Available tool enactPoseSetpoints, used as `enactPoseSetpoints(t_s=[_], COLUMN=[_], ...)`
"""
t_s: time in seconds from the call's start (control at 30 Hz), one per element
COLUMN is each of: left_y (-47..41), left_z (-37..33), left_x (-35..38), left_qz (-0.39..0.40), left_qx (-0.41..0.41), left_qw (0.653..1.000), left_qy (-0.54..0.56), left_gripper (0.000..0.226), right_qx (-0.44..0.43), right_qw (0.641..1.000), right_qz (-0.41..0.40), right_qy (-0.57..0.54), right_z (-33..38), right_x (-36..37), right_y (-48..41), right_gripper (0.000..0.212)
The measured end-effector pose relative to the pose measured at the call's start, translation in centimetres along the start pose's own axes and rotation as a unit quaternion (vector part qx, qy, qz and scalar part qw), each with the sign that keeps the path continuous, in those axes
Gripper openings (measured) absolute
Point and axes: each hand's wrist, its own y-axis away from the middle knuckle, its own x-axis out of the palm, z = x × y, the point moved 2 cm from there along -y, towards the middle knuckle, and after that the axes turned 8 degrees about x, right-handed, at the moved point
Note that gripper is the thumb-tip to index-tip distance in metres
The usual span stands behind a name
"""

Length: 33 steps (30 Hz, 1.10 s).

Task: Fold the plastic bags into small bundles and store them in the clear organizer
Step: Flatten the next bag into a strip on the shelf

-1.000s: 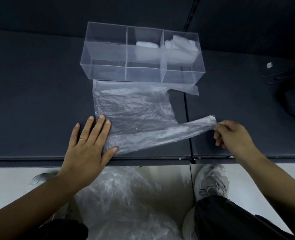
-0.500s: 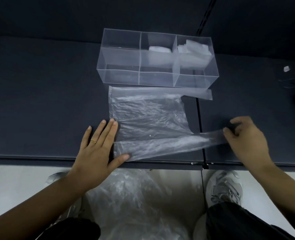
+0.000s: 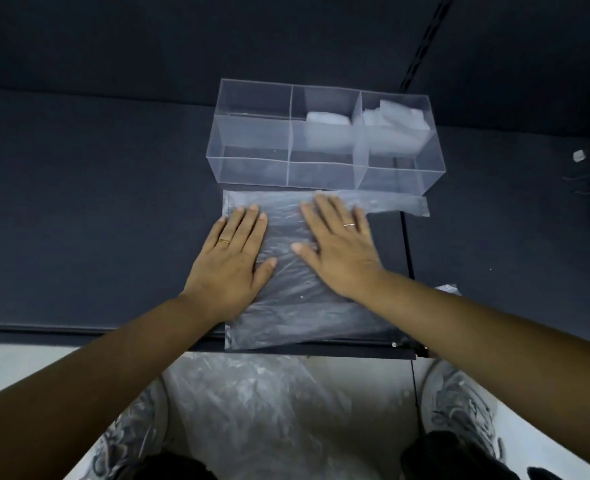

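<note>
Dark navy desk (image 3: 96, 202) fills the upper part of the view, and its near edge runs across the lower half.

1. Left hand (image 3: 233, 258): lies flat, palm down, fingers straight and slightly spread, on the left border of the plastic bag (image 3: 297, 306). It presses and does not grip. A gold ring (image 3: 223, 241) sits on one finger.
2. Plastic bag: translucent and spread flat on the desk's middle. It lies between the clear organizer (image 3: 252, 161) at its far side and the desk's near edge, which it reaches.
3. Clear organizer: stands upright just beyond the bag and is divided into three sections across. The middle section holds a folded white bundle (image 3: 328, 128). The right section holds further folded bundles (image 3: 390, 128).
4. Right hand (image 3: 342, 251): also flat, palm down, fingers extended on the bag's right half. It holds nothing.
5. Handle strip (image 3: 397, 204): extends rightward from the bag's far corner, along the organizer's front wall.
6. Small white scrap (image 3: 578, 156): lies toward the desk's right edge, well apart from the organizer.

Below the near edge, a pile of plastic bags (image 3: 259, 410) lies on the floor.
</note>
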Motion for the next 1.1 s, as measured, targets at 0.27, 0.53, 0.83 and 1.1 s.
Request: enactPoseSetpoints(t_s=[0.27, 0.53, 0.83, 1.1], left_y=[1.9, 10.0, 10.1, 8.7], left_z=[1.3, -2.4, -2.7, -0.5], left_x=[-1.3, 0.8, -3.6, -8.1], left_qz=[0.006, -0.067, -0.261, -0.201], left_qx=[-0.038, 0.209, 0.133, -0.150], left_qw=[0.999, 0.976, 0.949, 0.865], left_qy=[-0.004, -0.015, 0.117, 0.435], left_gripper=[0.083, 0.060, 0.027, 0.013], right_qx=[0.201, -0.110, -0.156, 0.063], right_qw=[0.978, 0.986, 0.982, 0.959], right_qz=[-0.059, -0.087, -0.096, -0.045], right_qy=[0.010, -0.092, -0.046, -0.274], right_z=[-11.4, 0.0, 0.5, -6.3], right_x=[-0.6, -0.3, 1.2, -3.2], right_y=[3.3, 10.6, 12.5, 13.9], right_gripper=[0.066, 0.069, 0.057, 0.020])
